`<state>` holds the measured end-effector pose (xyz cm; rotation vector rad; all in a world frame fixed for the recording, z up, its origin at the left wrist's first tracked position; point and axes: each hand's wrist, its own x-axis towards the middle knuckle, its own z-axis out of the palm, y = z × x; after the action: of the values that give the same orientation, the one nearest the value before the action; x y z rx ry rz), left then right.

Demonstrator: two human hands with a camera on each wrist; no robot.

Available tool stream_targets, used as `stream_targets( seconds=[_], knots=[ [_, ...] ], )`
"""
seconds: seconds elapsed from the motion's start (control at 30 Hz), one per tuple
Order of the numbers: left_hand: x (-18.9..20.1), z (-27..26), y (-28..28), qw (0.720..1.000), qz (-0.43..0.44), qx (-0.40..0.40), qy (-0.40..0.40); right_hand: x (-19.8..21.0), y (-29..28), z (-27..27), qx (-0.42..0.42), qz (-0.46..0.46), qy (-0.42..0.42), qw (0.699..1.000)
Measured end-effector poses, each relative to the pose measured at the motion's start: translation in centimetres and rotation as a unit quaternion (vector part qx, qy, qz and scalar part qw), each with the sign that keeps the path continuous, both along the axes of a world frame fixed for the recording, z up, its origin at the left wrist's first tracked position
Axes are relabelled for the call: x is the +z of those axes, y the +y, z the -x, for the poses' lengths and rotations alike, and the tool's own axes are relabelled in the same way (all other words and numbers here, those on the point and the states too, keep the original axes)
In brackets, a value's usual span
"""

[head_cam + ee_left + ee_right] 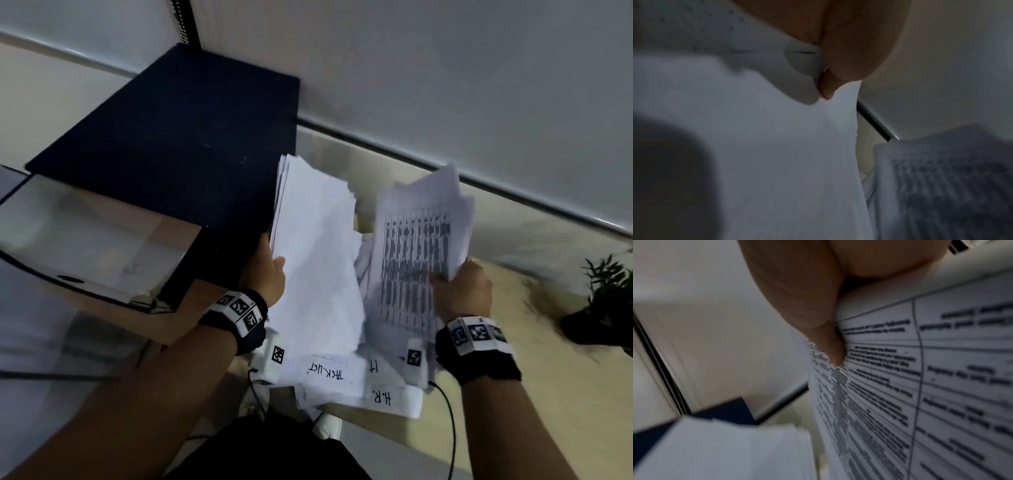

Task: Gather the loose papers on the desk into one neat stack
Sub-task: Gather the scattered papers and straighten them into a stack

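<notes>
**deskwatcher:** So what's the setup? I see a pale wooden desk [565, 394] pushed up against a light grey wall [445, 68], with a metal trim strip running along where the two meet. A big dark navy panel [178, 137] sits on the left part of the desk, and a small potted plant [606, 301] is off at the right edge. Everything's a bit motion-blurred.

**paperpusher:** Yep, and there's a glass-topped surface [85, 233] lower left, beside the navy thing. Can't tell what it really is.

**deskwatcher:** And the papers?

**paperpusher:** Split in two bunches, both lifted off the desk and tilted up. The left hand [265, 274] grips a blank white bundle [315, 257] by its left edge, thumb on the front. From the left wrist view you see the thumb [838, 65] pressed on the top sheet [777, 162]. The right hand [462, 291] grips a printed bundle [414, 260] at its right edge, fingers curled round it. The right wrist view shows the thumb [807, 305] pinching a page with a ruled table of text [920, 386], too blurry to read.

**deskwatcher:** Are the two bunches touching?

**paperpusher:** Just beside each other, lower parts overlapping between the wrists. A few more handwritten sheets [376, 390] lie flat underneath, hanging over the near desk edge.
</notes>
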<state>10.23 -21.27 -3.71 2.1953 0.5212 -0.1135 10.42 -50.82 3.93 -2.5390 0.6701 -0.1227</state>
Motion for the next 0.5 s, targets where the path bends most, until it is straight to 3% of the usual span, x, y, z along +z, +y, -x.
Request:
stream_targets(
  seconds=[0.13,0.3,0.4,0.5],
  knots=[
    [-1.3,0.3,-0.4,0.998,-0.004,-0.022,0.063,5.9,-1.4,-0.7,0.025,-0.005,-0.097,0.995],
    [-3.2,0.3,-0.6,0.995,0.016,-0.04,0.091,9.5,-1.9,-1.2,0.043,-0.072,-0.111,0.99],
    [-3.9,0.5,-0.5,0.991,0.055,-0.054,0.106,6.8,-0.7,-2.0,0.079,-0.106,-0.042,0.99],
    [-6.5,-0.2,0.8,0.987,0.117,0.007,0.114,0.0,0.7,-3.6,0.079,-0.135,0.045,0.987]
  ],
)
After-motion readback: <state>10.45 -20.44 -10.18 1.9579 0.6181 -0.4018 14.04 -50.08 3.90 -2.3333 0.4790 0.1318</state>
